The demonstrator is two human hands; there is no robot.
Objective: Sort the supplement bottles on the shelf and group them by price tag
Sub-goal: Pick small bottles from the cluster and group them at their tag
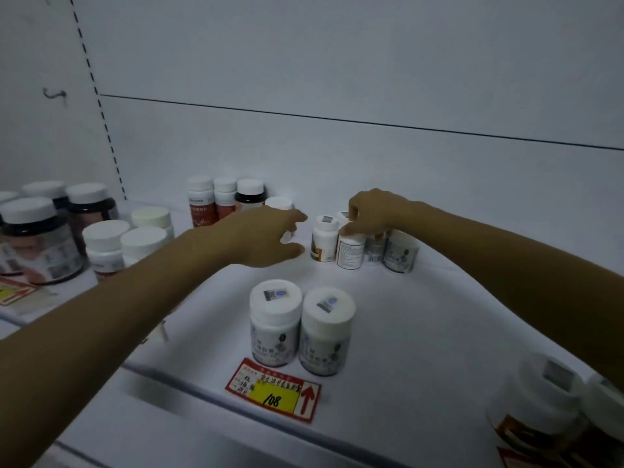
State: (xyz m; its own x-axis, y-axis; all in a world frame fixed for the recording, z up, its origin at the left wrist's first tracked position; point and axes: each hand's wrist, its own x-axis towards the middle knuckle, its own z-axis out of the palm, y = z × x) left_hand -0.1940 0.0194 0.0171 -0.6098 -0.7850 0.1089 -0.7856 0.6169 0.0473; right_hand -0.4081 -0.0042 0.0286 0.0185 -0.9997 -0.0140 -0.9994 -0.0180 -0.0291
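Shelf: the white metal shelf carries several bottle groups; work is at the back cluster.
Left hand: the left hand is spread and holds nothing, just beside the small orange-labelled white bottle.
Right hand: the right hand pinches the cap of the small white plastic bottle with framed label.
Gripped bottle: upright, touching its neighbours. I would lift it straight up and brace the neighbours.
Price tag: the red-and-yellow card tag, marked 108, lies at the front edge.

two white-capped pale bottles stand upright, touching, just behind the red-and-yellow 108 price tag — farther behind it, slightly right, small white bottles cluster upright, the framed-label bottle pinched at its cap by the right hand.
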